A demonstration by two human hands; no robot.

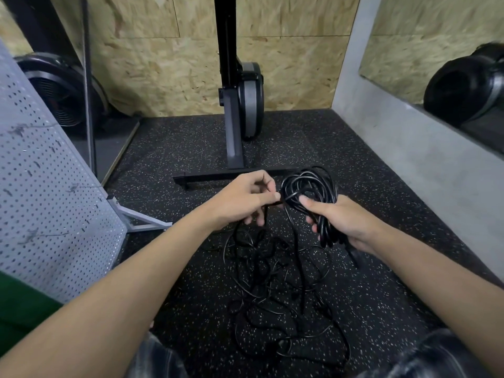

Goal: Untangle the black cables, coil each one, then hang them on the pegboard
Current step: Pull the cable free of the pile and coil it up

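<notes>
Rubber floor (368,186): black, speckled; loose cable is laid on it, between the knees.
Pegboard (49,186): grey, perforated, stood at the left; no cable is seen hung on it.
Machine stand (234,148): black upright with cross foot, just beyond the hands.
Tangle (272,290): thin black cables heaped on the floor below the hands; ends cannot be told apart.
Coil (311,186): several loops of black cable, held up off the floor; coiling of this one is judged partly done.
Right hand (346,222): clamped round the gathered loops, thumb pressed on them.
Left hand (242,197): thumb and forefinger pinched on the strand beside the coil.
Feed strand (296,241): is run from the coil down into the tangle.
Next loop: should be matched to those held; slack should be drawn gently so no knot is tightened in the heap; twist should be let out through the pinch.
</notes>
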